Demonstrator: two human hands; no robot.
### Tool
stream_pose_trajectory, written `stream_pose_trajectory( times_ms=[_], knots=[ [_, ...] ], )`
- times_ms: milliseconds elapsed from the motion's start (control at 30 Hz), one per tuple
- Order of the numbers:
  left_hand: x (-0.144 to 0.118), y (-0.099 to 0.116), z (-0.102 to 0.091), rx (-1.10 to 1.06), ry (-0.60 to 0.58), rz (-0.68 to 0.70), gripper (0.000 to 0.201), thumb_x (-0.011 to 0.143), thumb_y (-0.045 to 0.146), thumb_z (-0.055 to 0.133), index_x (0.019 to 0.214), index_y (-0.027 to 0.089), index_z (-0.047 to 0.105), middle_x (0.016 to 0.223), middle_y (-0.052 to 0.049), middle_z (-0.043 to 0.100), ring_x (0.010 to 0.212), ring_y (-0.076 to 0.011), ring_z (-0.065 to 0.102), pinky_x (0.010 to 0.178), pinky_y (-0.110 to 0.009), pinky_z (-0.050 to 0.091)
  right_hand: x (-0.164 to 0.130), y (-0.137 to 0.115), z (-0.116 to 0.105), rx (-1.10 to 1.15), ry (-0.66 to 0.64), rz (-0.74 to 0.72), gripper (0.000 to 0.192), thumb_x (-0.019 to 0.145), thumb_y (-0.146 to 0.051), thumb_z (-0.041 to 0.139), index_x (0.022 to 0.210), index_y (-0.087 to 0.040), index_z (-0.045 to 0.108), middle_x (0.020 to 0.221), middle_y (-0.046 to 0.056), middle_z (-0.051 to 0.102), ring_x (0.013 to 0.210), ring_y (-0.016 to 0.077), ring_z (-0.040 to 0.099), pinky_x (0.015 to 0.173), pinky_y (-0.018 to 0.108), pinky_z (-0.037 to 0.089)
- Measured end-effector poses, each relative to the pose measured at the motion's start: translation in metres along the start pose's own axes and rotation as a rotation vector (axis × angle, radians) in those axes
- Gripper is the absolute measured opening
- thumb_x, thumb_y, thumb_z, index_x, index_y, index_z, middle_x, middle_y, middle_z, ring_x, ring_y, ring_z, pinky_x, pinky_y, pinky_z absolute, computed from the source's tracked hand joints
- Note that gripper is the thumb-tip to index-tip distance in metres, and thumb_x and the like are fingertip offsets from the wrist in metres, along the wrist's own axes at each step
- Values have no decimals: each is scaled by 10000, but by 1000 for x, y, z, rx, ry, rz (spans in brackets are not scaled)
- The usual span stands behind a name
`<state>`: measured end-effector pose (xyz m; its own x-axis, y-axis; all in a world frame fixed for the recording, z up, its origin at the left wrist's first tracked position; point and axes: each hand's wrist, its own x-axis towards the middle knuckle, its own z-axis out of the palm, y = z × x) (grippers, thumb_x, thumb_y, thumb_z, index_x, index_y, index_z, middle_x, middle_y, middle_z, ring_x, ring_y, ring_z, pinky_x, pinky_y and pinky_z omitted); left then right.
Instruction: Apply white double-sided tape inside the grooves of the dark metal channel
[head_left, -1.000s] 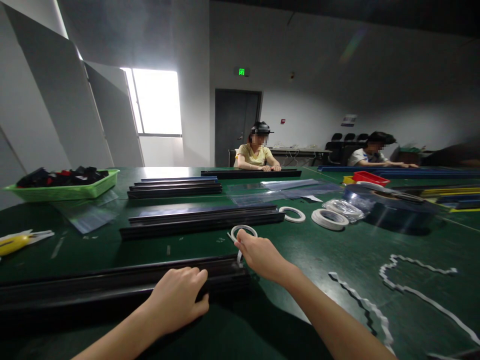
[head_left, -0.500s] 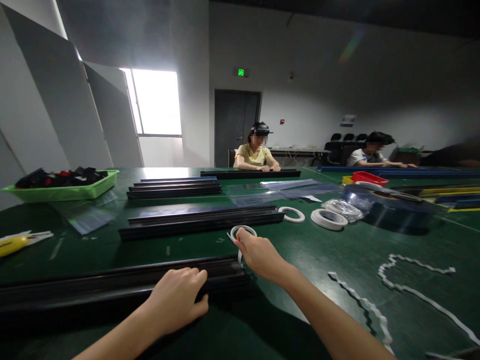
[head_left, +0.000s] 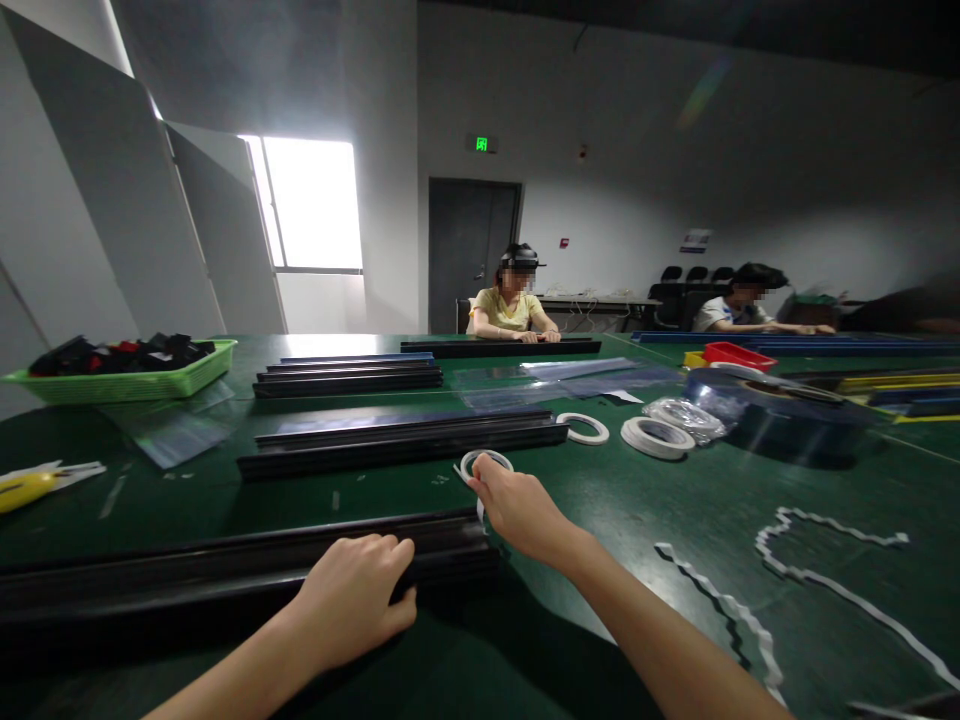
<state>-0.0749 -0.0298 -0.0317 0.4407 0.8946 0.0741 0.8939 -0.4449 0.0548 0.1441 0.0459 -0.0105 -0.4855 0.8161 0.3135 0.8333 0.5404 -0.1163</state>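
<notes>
The left hand [head_left: 352, 600] presses curled fingers onto the black rail [head_left: 225, 570] lying on the green worktop [head_left: 637, 520], steadying it while the right hand [head_left: 521, 510] pinches white tape from the tape roll [head_left: 486, 462] at the rail's end.

I'm looking over a broad table topped in dark green felt [head_left: 645, 520]. Nearest me lies a long black channel-shaped rail [head_left: 187, 575]; two more bundles of black rails [head_left: 397, 440] [head_left: 349, 378] lie farther back. At the far left stands a lime-green plastic basket of dark parts [head_left: 127, 372], with a yellow-handled knife [head_left: 26, 490] nearer. White tape rolls [head_left: 658, 437] [head_left: 583, 428] [head_left: 486, 462] lie mid-table, clear plastic sheets [head_left: 555, 380] behind them, and wavy white paper strips [head_left: 832, 575] at the right.
</notes>
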Motion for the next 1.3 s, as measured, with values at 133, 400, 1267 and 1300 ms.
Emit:
stream_pose_trajectory(
  times_ms=[133, 400, 1267, 1300],
  knots=[
    [0, 0, 0, 0, 7, 7, 162, 819, 324, 422, 841, 217, 541, 834, -33, 654, 796, -217, 613, 686, -316, 420, 0, 0, 0, 9, 3, 6, 204, 960, -311, 286, 975, -197, 454, 818, 16, 625, 619, 128, 547, 523, 274, 201],
    [0, 0, 0, -6, 7, 8, 167, 823, 325, 419, 854, 219, 545, 836, -33, 655, 794, -218, 614, 685, -316, 423, 1, 0, 1, 47, 10, 49, 206, 960, -304, 284, 1009, -199, 455, 806, 16, 615, 662, 136, 556, 522, 265, 207],
    [-1, 0, -2, -6, 14, 5, 146, 813, 322, 441, 831, 218, 542, 835, -32, 657, 796, -218, 617, 685, -313, 424, 1, -3, -16, -174, -63, -48, 204, 778, -195, 463, 641, -167, 613, 838, 71, 640, 805, 170, 525, 709, 293, 311],
    [-1, 0, -3, -10, 9, 2, 148, 812, 325, 444, 831, 217, 544, 838, -32, 658, 798, -216, 617, 689, -311, 425, 1, -3, -16, -185, -81, -41, 219, 777, -193, 460, 630, -166, 621, 855, 82, 646, 812, 176, 534, 709, 296, 320]
  ],
)
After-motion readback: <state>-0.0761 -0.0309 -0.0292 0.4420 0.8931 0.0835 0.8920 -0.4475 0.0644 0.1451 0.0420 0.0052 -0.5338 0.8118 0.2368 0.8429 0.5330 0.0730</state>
